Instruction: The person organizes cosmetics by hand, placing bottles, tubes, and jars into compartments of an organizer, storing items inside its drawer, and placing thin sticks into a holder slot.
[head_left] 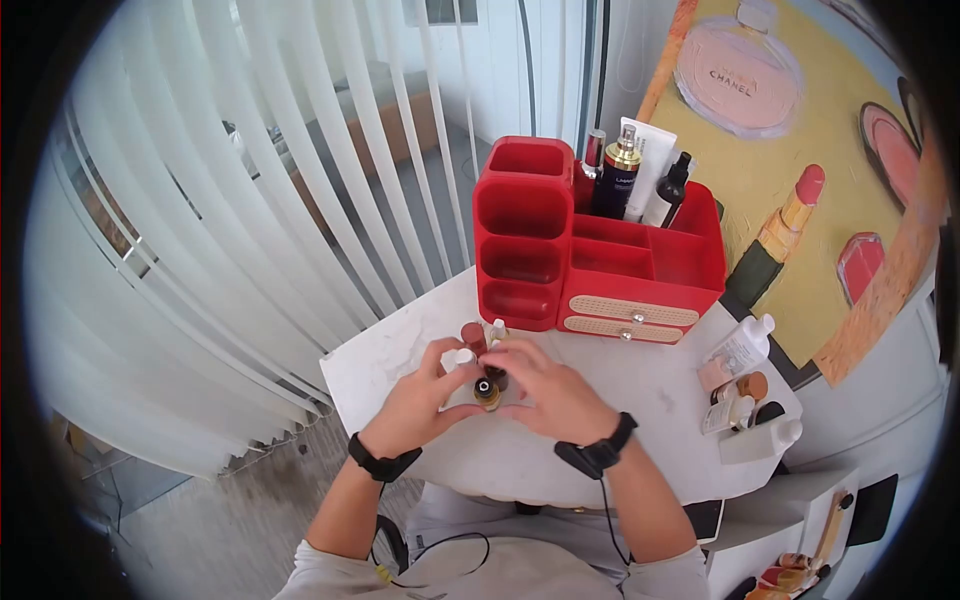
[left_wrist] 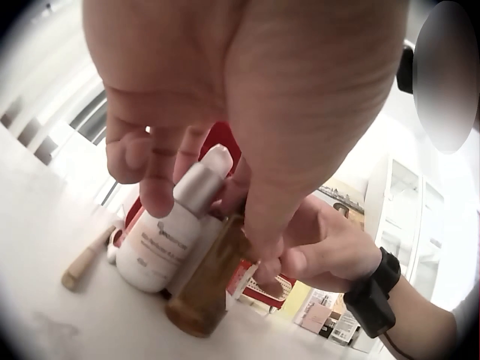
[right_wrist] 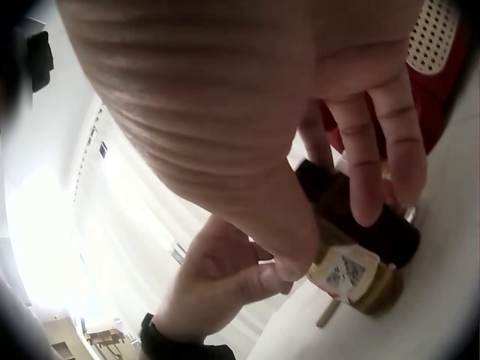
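Both hands surround a tight cluster of cosmetic bottles on the white tabletop. My left hand [head_left: 410, 405] has its fingers against a white bottle [left_wrist: 154, 251] with a silver collar, and its thumb by an amber bottle [left_wrist: 201, 289]. On the other side, my right hand [head_left: 560, 395] lays its fingers on a dark bottle [right_wrist: 382, 229], its thumb at the labelled amber bottle [right_wrist: 375, 289]. The amber bottle's black cap [head_left: 485, 386] shows between the thumbs in the head view. A reddish-brown container [head_left: 473, 336] stands just behind, partly covered by fingers.
A red organizer [head_left: 522, 270] with drawers stands at the back, holding several bottles and a white tube [head_left: 652, 165]. More bottles, including a white one [head_left: 740, 350], stand along the right edge. A slim tan stick [left_wrist: 86, 259] lies near the cluster. Blinds [head_left: 250, 220] hang at left.
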